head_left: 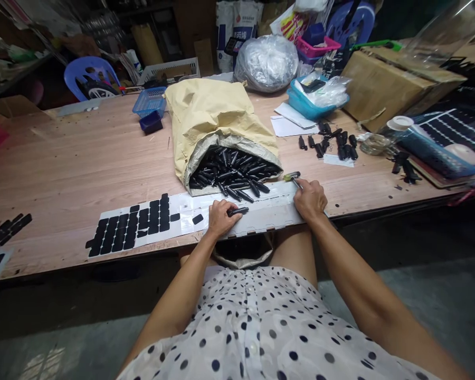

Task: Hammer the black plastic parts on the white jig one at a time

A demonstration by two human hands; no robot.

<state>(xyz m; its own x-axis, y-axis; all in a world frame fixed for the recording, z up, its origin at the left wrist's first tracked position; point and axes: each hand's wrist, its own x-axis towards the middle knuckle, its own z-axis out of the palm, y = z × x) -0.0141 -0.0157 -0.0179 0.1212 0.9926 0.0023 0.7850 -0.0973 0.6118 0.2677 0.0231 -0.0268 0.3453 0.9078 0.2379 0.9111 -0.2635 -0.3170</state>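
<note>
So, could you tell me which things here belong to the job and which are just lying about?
In use: black part in left hand, tool in right hand, sticker sheet, sack.
Lying about: blue basket, cardboard box, plastic bag.

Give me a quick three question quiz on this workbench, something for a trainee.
1. True or false: the left hand grips a black part.
2. What spills from the paper sack? A) black parts B) white caps C) screws
3. Which hand holds the small tool?
Key: 1 true; 2 A; 3 the right hand.
</note>
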